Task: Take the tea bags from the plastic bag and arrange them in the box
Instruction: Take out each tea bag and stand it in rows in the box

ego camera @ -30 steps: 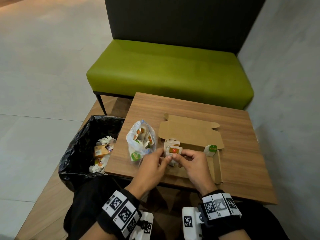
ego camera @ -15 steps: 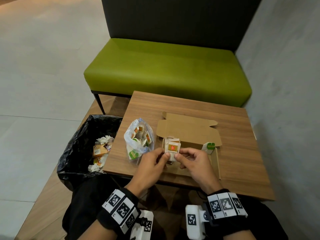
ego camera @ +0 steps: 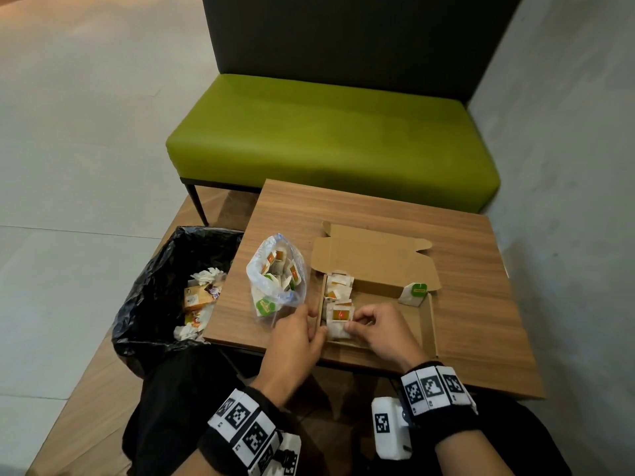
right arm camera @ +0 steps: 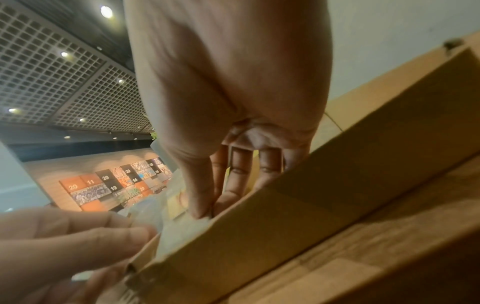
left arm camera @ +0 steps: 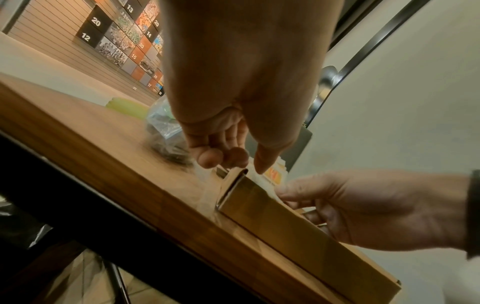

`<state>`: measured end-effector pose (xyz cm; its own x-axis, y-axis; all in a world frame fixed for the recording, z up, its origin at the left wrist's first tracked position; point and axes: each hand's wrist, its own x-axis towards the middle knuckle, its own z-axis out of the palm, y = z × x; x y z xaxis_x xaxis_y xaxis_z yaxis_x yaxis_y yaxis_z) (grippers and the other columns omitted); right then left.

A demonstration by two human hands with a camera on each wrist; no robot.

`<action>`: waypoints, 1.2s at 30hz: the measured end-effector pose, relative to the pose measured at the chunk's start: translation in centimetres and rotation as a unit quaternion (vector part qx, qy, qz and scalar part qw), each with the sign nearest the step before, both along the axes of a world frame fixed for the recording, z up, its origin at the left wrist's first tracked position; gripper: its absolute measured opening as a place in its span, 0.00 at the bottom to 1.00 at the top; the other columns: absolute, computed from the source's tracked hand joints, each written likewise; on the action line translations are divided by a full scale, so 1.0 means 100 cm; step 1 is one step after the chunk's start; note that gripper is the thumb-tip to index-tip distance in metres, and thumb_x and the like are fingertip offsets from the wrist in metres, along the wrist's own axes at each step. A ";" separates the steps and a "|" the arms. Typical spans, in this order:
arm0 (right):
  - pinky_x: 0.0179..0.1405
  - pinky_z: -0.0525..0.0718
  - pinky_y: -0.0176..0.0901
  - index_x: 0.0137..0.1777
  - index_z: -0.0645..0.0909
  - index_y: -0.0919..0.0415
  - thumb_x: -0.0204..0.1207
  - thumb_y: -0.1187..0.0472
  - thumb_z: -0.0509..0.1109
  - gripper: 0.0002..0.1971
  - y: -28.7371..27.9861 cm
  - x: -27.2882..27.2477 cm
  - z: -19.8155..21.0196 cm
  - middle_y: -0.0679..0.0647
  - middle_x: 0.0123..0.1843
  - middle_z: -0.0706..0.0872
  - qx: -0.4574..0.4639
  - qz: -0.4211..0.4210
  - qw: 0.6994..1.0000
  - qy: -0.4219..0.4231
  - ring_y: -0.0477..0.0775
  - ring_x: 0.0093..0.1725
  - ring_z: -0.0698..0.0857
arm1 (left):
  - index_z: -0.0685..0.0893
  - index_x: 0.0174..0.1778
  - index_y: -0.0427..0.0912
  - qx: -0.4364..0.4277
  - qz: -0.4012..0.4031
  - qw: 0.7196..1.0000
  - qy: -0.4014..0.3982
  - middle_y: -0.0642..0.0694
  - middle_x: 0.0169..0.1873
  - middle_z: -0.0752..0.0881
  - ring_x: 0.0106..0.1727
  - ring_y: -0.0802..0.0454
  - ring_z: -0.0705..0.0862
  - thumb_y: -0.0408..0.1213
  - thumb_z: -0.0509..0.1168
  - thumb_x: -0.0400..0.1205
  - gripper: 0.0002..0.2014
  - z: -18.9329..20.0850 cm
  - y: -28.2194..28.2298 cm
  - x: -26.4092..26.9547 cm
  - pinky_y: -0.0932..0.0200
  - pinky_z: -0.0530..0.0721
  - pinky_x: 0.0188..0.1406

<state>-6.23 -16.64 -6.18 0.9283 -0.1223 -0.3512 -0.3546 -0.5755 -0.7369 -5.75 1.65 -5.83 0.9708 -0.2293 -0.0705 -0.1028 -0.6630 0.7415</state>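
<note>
An open cardboard box (ego camera: 417,324) lies on the wooden table (ego camera: 474,269), with several tea bags (ego camera: 338,286) stacked at its left end. My right hand (ego camera: 350,322) reaches into the box and pinches an orange-labelled tea bag (ego camera: 341,315) at that stack; in the right wrist view its fingers (right arm camera: 235,185) point down inside the box wall (right arm camera: 324,185). My left hand (ego camera: 318,322) grips the box's left wall near the front corner (left arm camera: 233,172), thumb inside and fingers outside. The clear plastic bag (ego camera: 275,280) with more tea bags stands left of the box. A green-tagged tea bag (ego camera: 415,293) leans in the box's far right corner.
A bin lined with a black bag (ego camera: 161,276), holding wrappers and tissues, stands on the floor at the table's left edge. A green bench (ego camera: 326,139) stands beyond the table. A grey wall (ego camera: 567,166) runs along the right side.
Both hands have lowered the orange-labelled tea bag from above the box into its left end. My left hand has shifted from the tea bag to the box's left wall.
</note>
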 end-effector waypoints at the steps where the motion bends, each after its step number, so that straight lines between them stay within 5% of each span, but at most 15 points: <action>1: 0.45 0.84 0.43 0.40 0.90 0.48 0.73 0.53 0.80 0.03 0.002 0.001 -0.002 0.44 0.39 0.90 -0.022 0.003 1.000 -0.001 0.44 0.43 0.86 | 0.80 0.60 0.49 0.002 0.000 1.000 0.004 0.53 0.29 0.84 0.34 0.65 0.82 0.43 0.70 0.81 0.12 -0.001 -0.001 0.000 0.62 0.83 0.41; 9: 0.47 0.86 0.44 0.51 0.88 0.46 0.70 0.47 0.80 0.11 0.015 0.004 -0.003 0.41 0.40 0.88 -0.139 -0.014 0.990 0.011 0.40 0.43 0.85 | 0.79 0.61 0.49 0.017 -0.010 1.000 0.012 0.54 0.33 0.85 0.40 0.60 0.85 0.41 0.69 0.81 0.13 -0.004 0.000 0.000 0.54 0.86 0.47; 20: 0.45 0.87 0.51 0.41 0.84 0.51 0.72 0.44 0.78 0.12 0.030 0.016 -0.008 0.46 0.39 0.88 -0.225 -0.042 0.973 -0.018 0.52 0.43 0.86 | 0.78 0.61 0.47 0.043 -0.033 0.999 -0.004 0.51 0.40 0.86 0.44 0.53 0.86 0.40 0.67 0.82 0.12 0.000 -0.001 0.000 0.51 0.86 0.48; 27: 0.37 0.85 0.46 0.38 0.78 0.49 0.68 0.45 0.82 0.16 0.022 0.006 -0.003 0.44 0.35 0.84 -0.192 -0.069 0.978 -0.050 0.45 0.37 0.84 | 0.79 0.62 0.48 0.054 -0.039 0.998 -0.011 0.54 0.40 0.85 0.43 0.56 0.85 0.41 0.68 0.82 0.14 -0.002 0.001 0.000 0.55 0.86 0.48; 30: 0.35 0.82 0.42 0.35 0.79 0.49 0.70 0.43 0.79 0.14 0.018 -0.001 0.005 0.43 0.32 0.84 -0.191 -0.019 0.979 -0.067 0.40 0.35 0.81 | 0.79 0.62 0.47 0.053 -0.038 0.998 -0.011 0.55 0.39 0.84 0.43 0.56 0.85 0.41 0.68 0.82 0.13 -0.001 0.001 0.000 0.57 0.85 0.46; 33: 0.39 0.84 0.42 0.46 0.86 0.43 0.73 0.40 0.75 0.10 0.020 -0.001 0.010 0.40 0.34 0.85 -0.191 0.058 0.978 -0.057 0.38 0.38 0.82 | 0.79 0.63 0.47 0.055 -0.037 0.998 -0.012 0.52 0.41 0.86 0.44 0.54 0.86 0.41 0.68 0.82 0.14 -0.003 0.001 0.001 0.53 0.86 0.47; 36: 0.42 0.84 0.44 0.65 0.82 0.38 0.76 0.44 0.72 0.17 0.021 0.006 0.008 0.39 0.39 0.85 -0.208 0.076 0.974 -0.058 0.41 0.42 0.83 | 0.79 0.63 0.47 0.061 -0.038 0.997 -0.012 0.51 0.41 0.87 0.44 0.53 0.86 0.41 0.67 0.82 0.14 -0.003 0.001 0.001 0.52 0.86 0.47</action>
<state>-5.66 -14.53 -5.36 0.9770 -0.0900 -0.1933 -0.1711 -0.8717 -0.4592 -5.61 1.70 -6.15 0.9528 -0.2930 -0.0791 -0.1727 -0.7376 0.6528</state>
